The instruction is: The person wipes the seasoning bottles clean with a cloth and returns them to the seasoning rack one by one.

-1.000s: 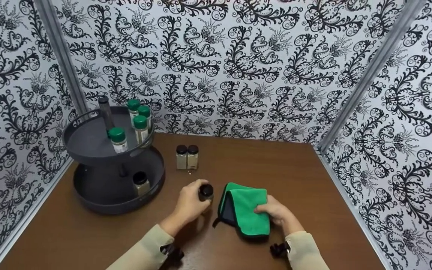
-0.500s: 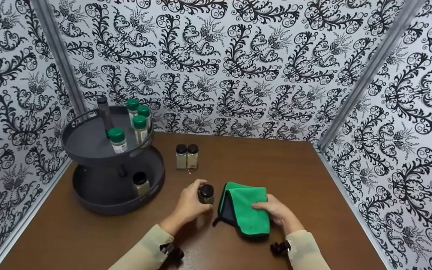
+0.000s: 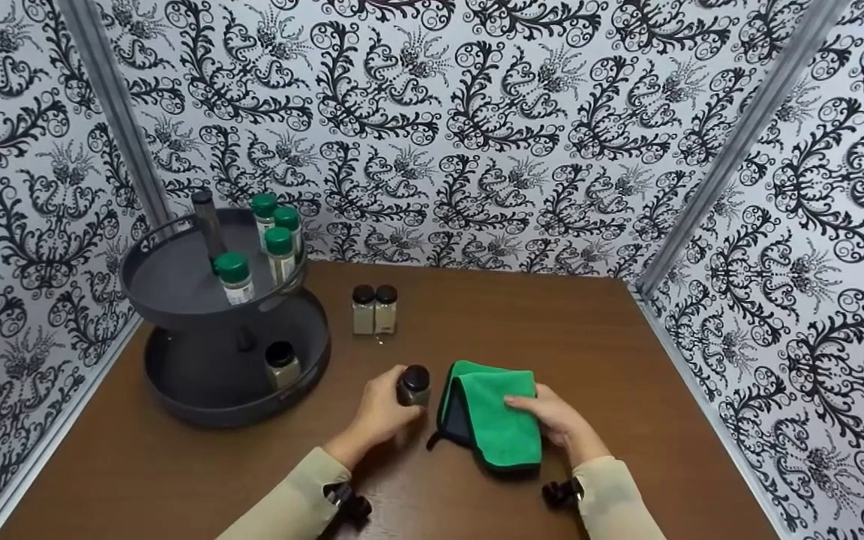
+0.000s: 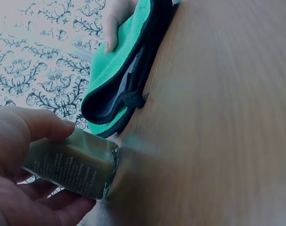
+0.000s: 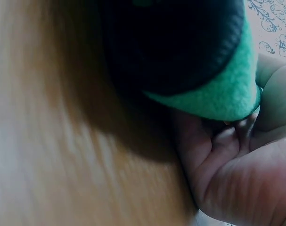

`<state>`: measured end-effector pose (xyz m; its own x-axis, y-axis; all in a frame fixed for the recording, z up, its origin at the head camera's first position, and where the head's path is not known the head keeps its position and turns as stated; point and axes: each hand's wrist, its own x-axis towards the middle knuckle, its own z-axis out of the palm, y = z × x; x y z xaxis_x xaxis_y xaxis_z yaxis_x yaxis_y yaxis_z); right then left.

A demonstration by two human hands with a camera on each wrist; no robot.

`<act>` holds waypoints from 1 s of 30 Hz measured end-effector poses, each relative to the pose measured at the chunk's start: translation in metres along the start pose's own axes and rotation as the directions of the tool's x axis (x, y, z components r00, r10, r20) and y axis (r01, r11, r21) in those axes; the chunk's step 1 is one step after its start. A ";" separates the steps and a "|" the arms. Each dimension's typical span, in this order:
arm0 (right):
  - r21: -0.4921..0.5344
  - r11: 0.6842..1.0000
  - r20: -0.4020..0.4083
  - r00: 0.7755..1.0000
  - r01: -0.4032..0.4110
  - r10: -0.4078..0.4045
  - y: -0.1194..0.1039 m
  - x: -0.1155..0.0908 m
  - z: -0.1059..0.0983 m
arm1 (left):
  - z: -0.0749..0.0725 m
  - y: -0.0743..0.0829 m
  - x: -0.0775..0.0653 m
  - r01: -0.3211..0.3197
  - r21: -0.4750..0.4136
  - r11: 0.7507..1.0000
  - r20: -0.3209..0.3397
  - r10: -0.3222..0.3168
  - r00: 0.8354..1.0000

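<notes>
Near the middle of the table, my left hand (image 3: 385,409) grips a black-capped spice jar (image 3: 415,384). In the left wrist view the glass jar (image 4: 72,162) shows a printed label, with the thumb on one side and fingers curled round the other; its base is at or close to the tabletop. To its right lies a folded green cloth (image 3: 503,416) with a dark edge and a small loop. My right hand (image 3: 558,421) holds this cloth by its right side, thumb on top. The right wrist view shows fingers curled beneath the cloth (image 5: 223,96).
Two black-capped jars (image 3: 374,311) stand side by side farther back, a small speck before them. At left is a dark two-tier round rack (image 3: 177,281). Several green-capped bottles (image 3: 280,251) and a tall dark grinder-like bottle (image 3: 208,225) occupy its top; a black-capped jar (image 3: 283,364) sits below.
The jar in my left hand has tilted slightly and shifted a touch. My right thumb has slid a little up and left on the cloth. Both hands keep their hold.
</notes>
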<state>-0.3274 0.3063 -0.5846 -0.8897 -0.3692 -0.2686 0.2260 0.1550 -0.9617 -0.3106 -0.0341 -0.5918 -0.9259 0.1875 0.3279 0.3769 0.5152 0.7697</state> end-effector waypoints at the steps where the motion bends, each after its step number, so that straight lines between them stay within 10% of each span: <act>1: 0.003 1.000 -0.001 1.000 0.000 0.000 0.000 0.000 0.000 | -0.001 -0.001 0.001 -0.015 0.001 1.000 0.010 0.015 1.000; 9: 0.021 1.000 0.000 1.000 0.001 -0.001 0.001 0.001 0.000 | -0.008 -0.011 0.007 -0.095 -0.114 0.989 0.112 0.108 0.988; 21: -0.119 0.988 -0.079 0.991 0.095 -0.104 -0.016 -0.003 0.003 | -0.010 -0.013 0.011 0.003 -0.304 0.953 0.123 0.036 0.992; 30: -0.370 0.913 -0.308 0.905 0.170 -0.294 -0.069 -0.005 0.051 | -0.026 0.012 0.013 -0.022 -0.340 0.940 0.041 0.038 0.998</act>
<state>-0.3181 0.2512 -0.5200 -0.9937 -0.0970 0.0561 -0.0918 0.4181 -0.9038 -0.3180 -0.0474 -0.5641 -0.9111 0.2413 0.3342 0.3830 0.1963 0.9026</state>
